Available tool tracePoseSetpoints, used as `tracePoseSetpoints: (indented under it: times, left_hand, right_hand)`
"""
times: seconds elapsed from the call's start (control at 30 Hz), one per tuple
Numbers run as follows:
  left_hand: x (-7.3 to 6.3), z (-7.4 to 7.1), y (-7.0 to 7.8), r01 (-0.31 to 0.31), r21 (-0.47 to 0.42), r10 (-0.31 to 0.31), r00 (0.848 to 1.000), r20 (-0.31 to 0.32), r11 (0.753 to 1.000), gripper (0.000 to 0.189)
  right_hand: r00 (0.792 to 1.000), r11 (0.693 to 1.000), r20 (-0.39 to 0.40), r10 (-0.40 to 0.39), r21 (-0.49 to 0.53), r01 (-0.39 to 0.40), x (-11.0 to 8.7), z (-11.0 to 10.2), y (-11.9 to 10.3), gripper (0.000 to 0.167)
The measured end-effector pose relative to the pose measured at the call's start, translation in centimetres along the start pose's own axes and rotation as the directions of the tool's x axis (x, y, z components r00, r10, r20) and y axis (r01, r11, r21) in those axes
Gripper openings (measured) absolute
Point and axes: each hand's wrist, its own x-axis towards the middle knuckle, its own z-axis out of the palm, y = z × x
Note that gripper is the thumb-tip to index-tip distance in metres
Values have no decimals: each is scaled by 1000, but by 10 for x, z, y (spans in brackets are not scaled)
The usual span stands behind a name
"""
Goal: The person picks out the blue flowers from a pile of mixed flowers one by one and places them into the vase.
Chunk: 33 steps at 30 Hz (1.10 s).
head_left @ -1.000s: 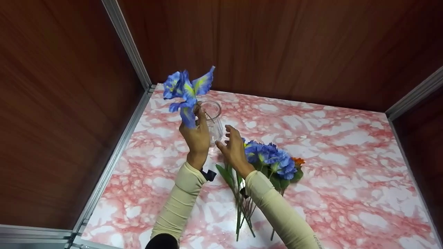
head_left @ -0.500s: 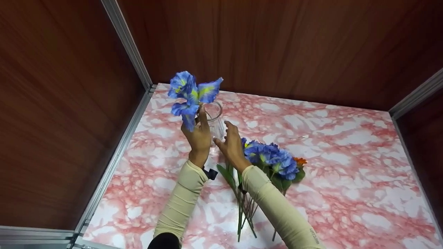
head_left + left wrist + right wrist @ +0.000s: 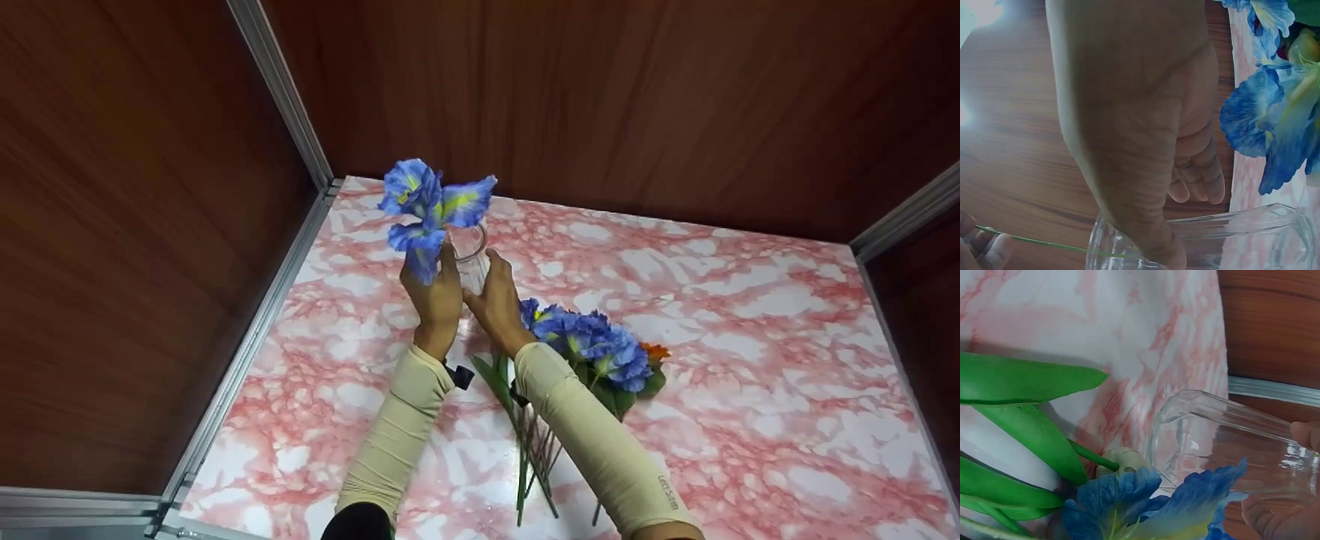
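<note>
My left hand [image 3: 437, 296] holds an artificial blue iris [image 3: 416, 199] with yellow-streaked petals, its bloom raised beside the vase's rim. In the left wrist view its fingertips [image 3: 998, 252] pinch the thin green stem [image 3: 1050, 243], which runs into the mouth of a clear glass vase [image 3: 1252, 239]. My right hand [image 3: 498, 304] is at the vase's right side. Its thumb lies across the glass near the neck in the left wrist view. In the right wrist view the thumb and fingers [image 3: 1275, 517] sit on opposite sides of the upper vase [image 3: 1230, 444].
More blue flowers [image 3: 585, 337] with green leaves and stems lie under and right of my right forearm. An orange flower [image 3: 656, 351] shows at their far end. The marbled pink tabletop [image 3: 750, 375] is bounded by brown panels [image 3: 570, 97] with metal edging.
My left hand and the iris have shifted right and slightly down, close to the vase's mouth. My right hand has moved up and left to the vase.
</note>
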Motion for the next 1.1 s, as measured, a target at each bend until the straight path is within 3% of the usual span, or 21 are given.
tracePoseSetpoints:
  times: [0.27, 0.47, 0.63, 0.73, 0.87, 1.1]
  left_hand:
    - [0, -2, -6, 110, 157, -117, 992, 38, 981, 5]
    - [-3, -2, -12, 184, 108, -189, 981, 39, 977, 8]
    - [-8, -4, -18, 171, 88, -178, 981, 73, 981, 17]
    - [-12, -4, -21, 154, 122, -164, 983, 83, 981, 18]
    - [-16, -4, -26, 165, 155, -180, 980, 87, 974, 13]
    - [-17, -1, -32, 186, 124, -199, 974, 107, 975, 21]
  right_hand:
    - [998, 998, -10, -68, -19, 68, 10, 13, -4, 75]
    - [996, 997, -54, -76, -14, 75, 15, 20, -5, 77]
    - [991, 995, -101, -85, 44, 89, 18, 27, 1, 84]
    - [990, 995, -112, -88, 43, 93, 17, 30, 6, 85]
    - [989, 997, -126, -72, 26, 76, 15, 34, 10, 78]
    - [993, 998, -108, -55, 11, 57, 16, 32, 12, 73]
